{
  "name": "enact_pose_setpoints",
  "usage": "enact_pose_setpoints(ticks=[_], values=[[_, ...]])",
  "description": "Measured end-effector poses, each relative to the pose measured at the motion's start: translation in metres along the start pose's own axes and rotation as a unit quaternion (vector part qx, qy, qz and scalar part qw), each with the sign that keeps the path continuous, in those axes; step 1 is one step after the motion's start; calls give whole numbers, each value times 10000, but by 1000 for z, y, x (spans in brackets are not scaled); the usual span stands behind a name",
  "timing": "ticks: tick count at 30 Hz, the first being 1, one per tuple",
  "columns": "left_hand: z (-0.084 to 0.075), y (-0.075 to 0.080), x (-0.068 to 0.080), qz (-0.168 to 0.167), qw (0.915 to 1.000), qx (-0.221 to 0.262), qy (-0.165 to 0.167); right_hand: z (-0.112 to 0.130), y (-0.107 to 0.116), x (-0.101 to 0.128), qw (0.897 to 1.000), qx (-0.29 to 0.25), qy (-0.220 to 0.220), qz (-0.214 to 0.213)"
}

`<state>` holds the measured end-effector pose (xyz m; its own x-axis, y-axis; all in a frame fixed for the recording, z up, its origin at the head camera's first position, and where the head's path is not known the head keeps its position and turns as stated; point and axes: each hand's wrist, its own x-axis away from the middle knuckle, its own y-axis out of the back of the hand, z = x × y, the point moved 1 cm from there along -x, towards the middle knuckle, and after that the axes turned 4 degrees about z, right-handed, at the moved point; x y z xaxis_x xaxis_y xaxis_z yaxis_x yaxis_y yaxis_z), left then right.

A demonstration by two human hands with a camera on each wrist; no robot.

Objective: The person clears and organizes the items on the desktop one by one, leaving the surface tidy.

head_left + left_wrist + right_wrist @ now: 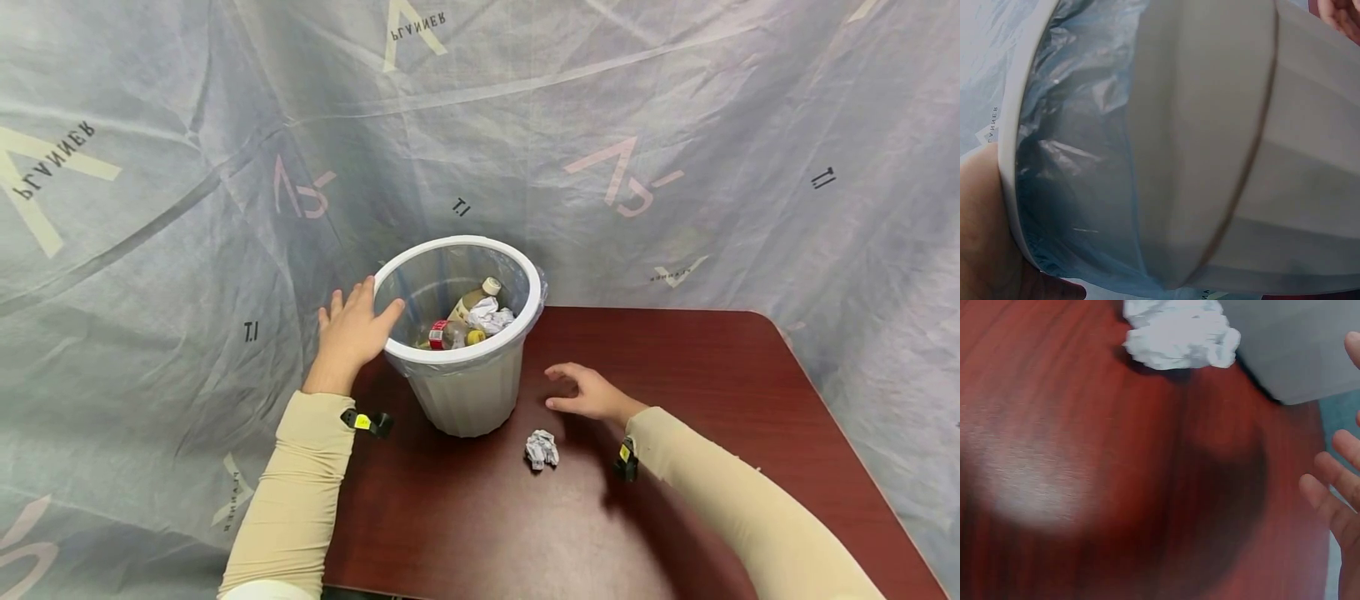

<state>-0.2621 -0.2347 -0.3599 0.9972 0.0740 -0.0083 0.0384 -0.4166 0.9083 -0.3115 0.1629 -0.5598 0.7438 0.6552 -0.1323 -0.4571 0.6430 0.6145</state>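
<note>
A light grey trash bin [468, 392] with a white rim and a clear bag liner [1085, 144] stands upright on the table. My left hand [352, 332] rests at the left side of its rim, fingers spread, the thumb reaching over the edge. Inside lie a bottle with a white cap [491, 286], a clear bottle with a red label [438, 335], a yellow cap [476, 337] and crumpled white paper [489, 317]. A crumpled paper ball [542, 450] sits on the table, right of the bin's base. Above the table beside it, my right hand [588, 393] hovers with parted fingers, holding nothing.
The dark red wooden table [675, 358] extends to the right, with a rounded far corner. Grey printed sheeting [600, 150] hangs behind the table and along both sides, close behind the bin.
</note>
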Motion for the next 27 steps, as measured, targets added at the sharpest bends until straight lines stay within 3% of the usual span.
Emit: enact_pose_setpoints(ticks=[11,18,27], values=[[-1,0,0,36,10000,-21,-10,-10,-34,15,9980,172,72,612],[-1,0,0,38,10000,-5,9,-10,-45,17,9967,257,266,719],[-1,0,1,57,10000,-7,14,-8,-51,16,9909,500,475,1155]])
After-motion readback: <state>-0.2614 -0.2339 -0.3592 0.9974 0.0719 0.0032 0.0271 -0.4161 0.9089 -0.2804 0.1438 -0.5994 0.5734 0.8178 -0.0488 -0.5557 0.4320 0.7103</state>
